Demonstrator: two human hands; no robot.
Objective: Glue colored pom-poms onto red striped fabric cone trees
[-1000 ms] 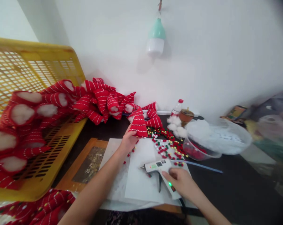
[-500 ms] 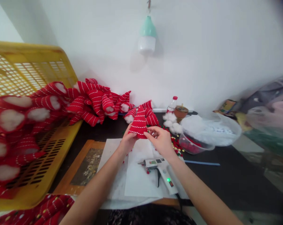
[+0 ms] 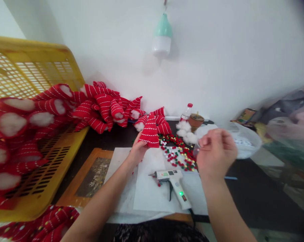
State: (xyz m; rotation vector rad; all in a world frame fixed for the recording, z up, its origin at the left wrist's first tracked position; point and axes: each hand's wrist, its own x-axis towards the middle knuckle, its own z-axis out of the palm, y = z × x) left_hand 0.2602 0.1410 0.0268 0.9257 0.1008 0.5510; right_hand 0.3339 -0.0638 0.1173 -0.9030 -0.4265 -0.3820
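My left hand point(image 3: 137, 150) holds a red cone-shaped cloth hat point(image 3: 149, 133) with white dashed stripes by its lower left edge, above white paper point(image 3: 149, 198). To the right, my right hand point(image 3: 216, 154) is raised with its fingers curled together, in front of the plastic bowls; whatever it may hold is too small or hidden to make out. Below the hat, a white glue gun point(image 3: 176, 185) with a green light lies on the paper. Small red, green, white and yellow pom-poms point(image 3: 177, 156) are scattered between the hat and my right hand.
A yellow basket point(image 3: 73, 168) with stuffed red striped cones point(image 3: 12, 125) stands at the left, and more cones point(image 3: 105, 107) are piled behind. White fluff point(image 3: 183, 129), a bottle point(image 3: 186, 112), a brown pot point(image 3: 196, 121) and a clear bowl point(image 3: 255, 143) stand at the back right.
My right hand has let go of the hat and moved right, up in front of the bowls, uncovering the pom-poms. My left hand still holds the hat in nearly the same place.
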